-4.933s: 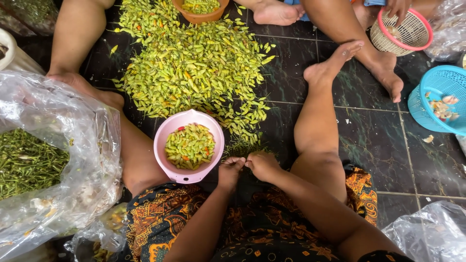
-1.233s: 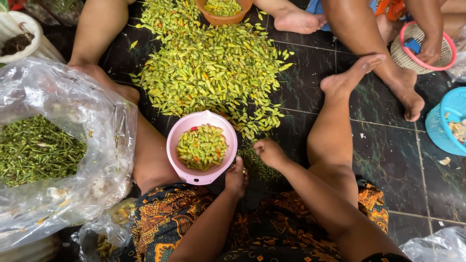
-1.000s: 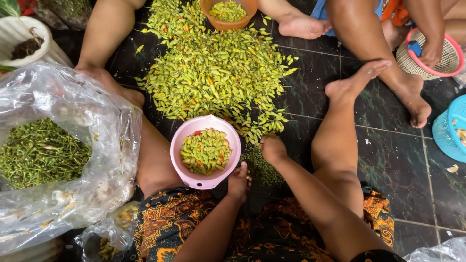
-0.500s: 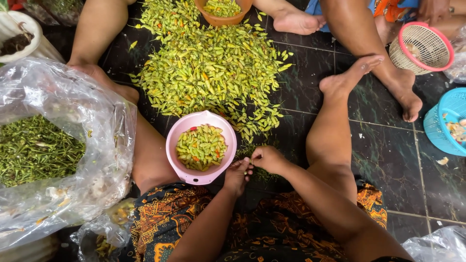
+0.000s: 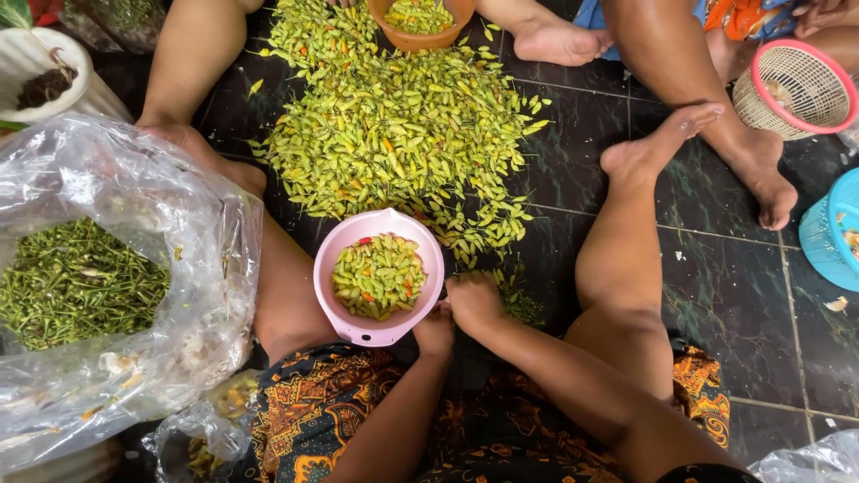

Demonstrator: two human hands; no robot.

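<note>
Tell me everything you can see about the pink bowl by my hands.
The pink bowl is round and looks like smooth plastic, with a plain thick rim. It sits upright against the person's left thigh, at the near edge of the chilli pile on the dark tiled floor. It is about half full of small green-yellow chillies with a few orange and red ones. The left hand touches its near rim; the right hand is beside it.

Pretty cramped here: the pink bowl [image 5: 379, 277] is sitting right against the left hand [image 5: 436, 329], the chili pile [image 5: 394, 134] is blocking straight ahead, and the big plastic bag [image 5: 116, 286] is crowding the left. Bare dark floor tiles [image 5: 555, 241] between pile and leg are staying passable.
</note>
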